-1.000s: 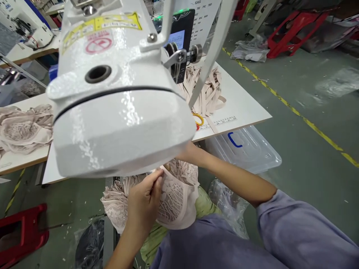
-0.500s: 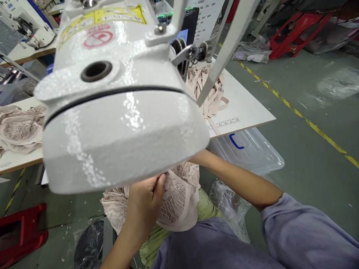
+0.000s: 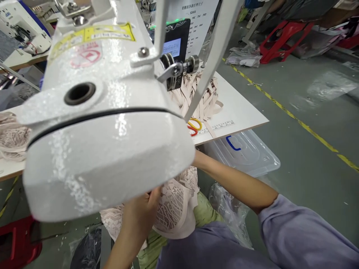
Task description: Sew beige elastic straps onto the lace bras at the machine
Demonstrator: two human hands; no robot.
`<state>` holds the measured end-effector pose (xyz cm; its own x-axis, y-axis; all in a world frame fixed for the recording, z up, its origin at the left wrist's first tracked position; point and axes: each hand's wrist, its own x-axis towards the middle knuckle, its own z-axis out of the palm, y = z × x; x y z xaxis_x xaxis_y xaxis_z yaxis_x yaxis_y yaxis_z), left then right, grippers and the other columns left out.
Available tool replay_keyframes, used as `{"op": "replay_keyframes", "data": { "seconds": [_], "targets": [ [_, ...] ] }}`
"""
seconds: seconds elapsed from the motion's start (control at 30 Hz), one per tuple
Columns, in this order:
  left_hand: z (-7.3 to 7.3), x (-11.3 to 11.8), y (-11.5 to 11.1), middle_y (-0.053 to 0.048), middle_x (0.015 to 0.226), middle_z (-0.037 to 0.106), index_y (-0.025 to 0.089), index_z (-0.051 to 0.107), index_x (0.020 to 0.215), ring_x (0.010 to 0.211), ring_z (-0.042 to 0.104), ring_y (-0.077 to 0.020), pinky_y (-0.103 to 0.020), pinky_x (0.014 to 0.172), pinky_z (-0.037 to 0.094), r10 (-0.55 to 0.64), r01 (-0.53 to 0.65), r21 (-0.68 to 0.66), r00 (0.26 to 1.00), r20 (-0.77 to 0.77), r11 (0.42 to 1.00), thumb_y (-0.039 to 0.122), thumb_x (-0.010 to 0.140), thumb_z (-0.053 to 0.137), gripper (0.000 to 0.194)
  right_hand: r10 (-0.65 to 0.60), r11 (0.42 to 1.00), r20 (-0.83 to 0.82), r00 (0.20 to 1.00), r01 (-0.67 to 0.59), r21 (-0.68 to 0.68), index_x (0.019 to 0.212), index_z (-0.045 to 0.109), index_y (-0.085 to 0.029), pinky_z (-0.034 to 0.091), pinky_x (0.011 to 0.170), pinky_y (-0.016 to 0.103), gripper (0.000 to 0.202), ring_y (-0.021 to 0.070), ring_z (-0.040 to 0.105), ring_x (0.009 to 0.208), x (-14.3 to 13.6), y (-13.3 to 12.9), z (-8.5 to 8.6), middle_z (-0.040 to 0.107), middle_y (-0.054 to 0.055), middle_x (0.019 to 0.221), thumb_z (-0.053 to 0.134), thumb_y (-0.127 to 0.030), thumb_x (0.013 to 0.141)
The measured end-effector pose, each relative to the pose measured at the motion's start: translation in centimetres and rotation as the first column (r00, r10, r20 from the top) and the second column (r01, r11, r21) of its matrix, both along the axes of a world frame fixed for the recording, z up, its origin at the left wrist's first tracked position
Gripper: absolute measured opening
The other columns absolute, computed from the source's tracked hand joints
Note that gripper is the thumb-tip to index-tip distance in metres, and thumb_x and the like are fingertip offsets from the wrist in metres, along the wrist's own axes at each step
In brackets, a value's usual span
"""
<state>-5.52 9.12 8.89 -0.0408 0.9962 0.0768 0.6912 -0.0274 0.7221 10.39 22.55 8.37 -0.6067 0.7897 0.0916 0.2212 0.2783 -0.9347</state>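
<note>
A beige lace bra [image 3: 172, 209] hangs over my lap below the white sewing machine head [image 3: 112, 157]. My left hand [image 3: 141, 213] is closed on the bra's upper edge, thumb pressed against the fingers. The machine head covers the fingertips. Of my right hand [image 3: 198, 158] only the wrist end shows; its fingers are hidden behind the machine head, near the far side of the bra. The needle area is out of sight too.
Beige straps [image 3: 200, 97] lie piled on the white table [image 3: 246, 112], near scissors [image 3: 195, 125] and a printed ruler. More lace bras [image 3: 12, 136] rest at left. A lidded clear bin [image 3: 252, 153] stands under the table's edge. Red stools [image 3: 286, 39] are on the floor.
The view has shifted, so the machine head sits lower and further left. The scissors now show beside the straps. My left hand keeps its hold on the bra.
</note>
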Motion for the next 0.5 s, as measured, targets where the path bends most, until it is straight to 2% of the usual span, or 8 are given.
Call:
{"op": "replay_keyframes", "data": {
  "seconds": [0.13,0.33,0.5],
  "targets": [
    [-0.1,-0.1,0.2,-0.005,0.087,0.079,0.028,0.078,0.106,0.07,0.072,-0.023,-0.028,0.056,0.055,-0.002,0.002,0.005,1.0,0.007,1.0,0.035,0.09,0.058,0.027,-0.016,0.998,0.054,0.998,0.013,0.06,0.07,0.059,-0.022,0.051,0.079,0.041,0.009,0.0254,0.056,0.085,0.0,0.1,0.0,0.054,0.003,0.074,0.063,-0.017,0.077],
    [0.3,0.1,0.0,-0.005,0.088,0.079,0.028,0.078,0.103,0.071,0.072,-0.023,-0.027,0.055,0.053,0.003,-0.003,-0.01,1.0,-0.009,1.0,0.035,0.09,0.059,0.025,-0.025,0.993,0.036,0.999,0.02,0.116,0.067,0.056,-0.021,0.049,0.082,0.04,0.013,0.0233,0.054,0.086,-0.2,0.4,-0.9,0.054,0.003,0.079,0.064,-0.019,0.077],
    [0.5,-0.2,-1.6,-0.002,0.09,0.078,0.028,0.078,0.1,0.073,0.071,-0.0205,-0.026,0.055,0.049,0.097,-0.095,0.025,0.991,-0.094,0.995,0.037,0.093,0.055,0.025,0.026,0.987,-0.026,0.999,-0.022,0.161,0.076,0.058,-0.017,0.048,0.077,0.035,0.01,0.0209,0.054,0.086,-0.5,0.9,-2.3,0.057,0.005,0.092,0.064,-0.024,0.08]
  ]
}}
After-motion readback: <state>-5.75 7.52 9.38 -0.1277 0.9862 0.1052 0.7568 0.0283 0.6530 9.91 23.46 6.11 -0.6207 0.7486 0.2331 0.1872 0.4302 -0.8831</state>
